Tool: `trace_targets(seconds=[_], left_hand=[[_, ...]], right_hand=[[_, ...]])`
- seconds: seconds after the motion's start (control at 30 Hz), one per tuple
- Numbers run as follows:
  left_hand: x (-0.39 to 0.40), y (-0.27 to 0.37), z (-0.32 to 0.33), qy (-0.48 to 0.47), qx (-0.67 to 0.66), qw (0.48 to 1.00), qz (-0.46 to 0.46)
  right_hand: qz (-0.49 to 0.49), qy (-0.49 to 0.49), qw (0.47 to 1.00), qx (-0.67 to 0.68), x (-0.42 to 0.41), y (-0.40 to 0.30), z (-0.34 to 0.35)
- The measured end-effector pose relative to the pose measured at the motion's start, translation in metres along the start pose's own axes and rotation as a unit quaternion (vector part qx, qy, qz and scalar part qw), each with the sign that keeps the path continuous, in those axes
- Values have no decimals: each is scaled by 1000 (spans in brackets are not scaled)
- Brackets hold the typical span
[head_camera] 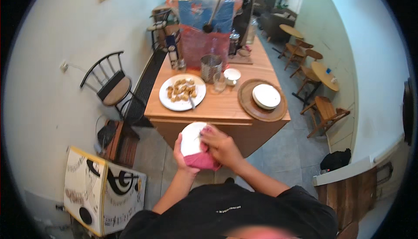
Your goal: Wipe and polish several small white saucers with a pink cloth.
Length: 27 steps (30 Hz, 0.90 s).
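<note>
My left hand (181,154) grips the left edge of a small white plate (192,137), held in the air in front of the wooden counter (222,109). A pink cloth (202,161) hangs around the plate's lower edge. With fingers bent, my right hand (217,141) presses part of that cloth on the plate's right side. On the counter, a large white plate (165,100) holds pieces of browned food and a utensil. To the right, a stack of small white plates (266,96) rests on a round wooden tray (245,100).
A perforated metal holder (211,68), a drinking glass (219,82) and a white cup (232,75) stand mid-counter before a plastic-wrapped blue and red object (205,26). A black chair (112,92) stands left; wooden chairs (323,108) and small tables line the right wall.
</note>
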State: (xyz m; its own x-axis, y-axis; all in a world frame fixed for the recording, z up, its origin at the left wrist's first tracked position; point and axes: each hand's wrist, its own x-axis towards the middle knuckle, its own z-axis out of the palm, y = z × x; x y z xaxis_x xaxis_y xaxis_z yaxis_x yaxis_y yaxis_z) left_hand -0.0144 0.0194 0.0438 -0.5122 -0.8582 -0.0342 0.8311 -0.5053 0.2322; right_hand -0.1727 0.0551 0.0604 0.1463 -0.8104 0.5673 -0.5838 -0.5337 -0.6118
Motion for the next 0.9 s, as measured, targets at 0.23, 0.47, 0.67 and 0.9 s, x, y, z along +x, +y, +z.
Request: trace_targets(seconds=[0.23, 0.47, 0.67, 0.9], left_hand=[[-8, -36, -52, 25, 19, 1000, 4], [-25, -37, -71, 25, -81, 977, -196], [-24, -40, -86, -44, -84, 971, -219], [-62, -42, -63, 58, 56, 971, -223]], right_hand=[[38, -73, 991, -109, -15, -9, 40], [231, -181, 952, -92, -43, -26, 19], [26, -90, 963, -255, -78, -57, 46], [142, 14, 950, -279, -86, -27, 38]])
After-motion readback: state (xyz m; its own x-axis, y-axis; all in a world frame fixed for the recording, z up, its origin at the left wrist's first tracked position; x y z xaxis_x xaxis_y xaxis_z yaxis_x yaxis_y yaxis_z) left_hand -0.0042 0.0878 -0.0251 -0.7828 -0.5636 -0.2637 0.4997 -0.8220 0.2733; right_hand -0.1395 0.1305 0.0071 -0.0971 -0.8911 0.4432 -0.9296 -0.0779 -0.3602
